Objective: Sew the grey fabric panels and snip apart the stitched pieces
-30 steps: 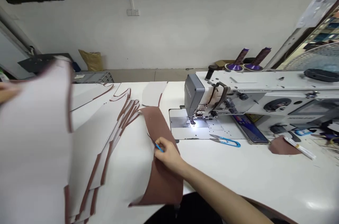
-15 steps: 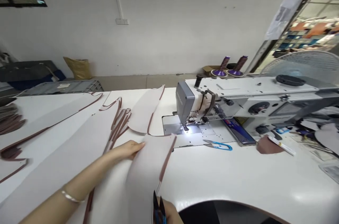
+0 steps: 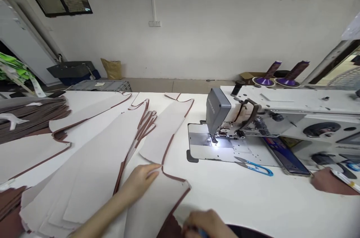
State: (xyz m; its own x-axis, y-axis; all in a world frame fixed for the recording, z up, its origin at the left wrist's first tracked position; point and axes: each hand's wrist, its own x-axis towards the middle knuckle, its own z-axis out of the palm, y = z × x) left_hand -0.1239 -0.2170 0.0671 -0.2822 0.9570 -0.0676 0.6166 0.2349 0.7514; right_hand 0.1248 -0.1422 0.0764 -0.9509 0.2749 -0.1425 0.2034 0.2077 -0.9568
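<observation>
My left hand [image 3: 140, 182] lies flat, fingers out, on a pale cut piece with a brown edge [image 3: 157, 208] at the table's front. My right hand [image 3: 206, 223] sits at the bottom edge, fingers curled on a small blue-handled snipper that mostly hides under it. Just beyond lies another pale piece [image 3: 165, 133]. To the left spreads a fanned stack of pale pieces [image 3: 95, 166]. The sewing machine [image 3: 281, 114] stands at the right, its needle area lit.
Blue thread snips [image 3: 255, 166] and a phone [image 3: 287, 155] lie on the machine bed. A brown scrap [image 3: 329, 181] and a pen [image 3: 344, 181] lie far right. Dark brown pieces [image 3: 30, 114] pile at the left. Two purple thread cones [image 3: 281, 73] stand behind the machine.
The pale piece that I was lifting has come down flat on the table under my left hand. My right hand has shifted right along the bottom edge. My view has swung left.
</observation>
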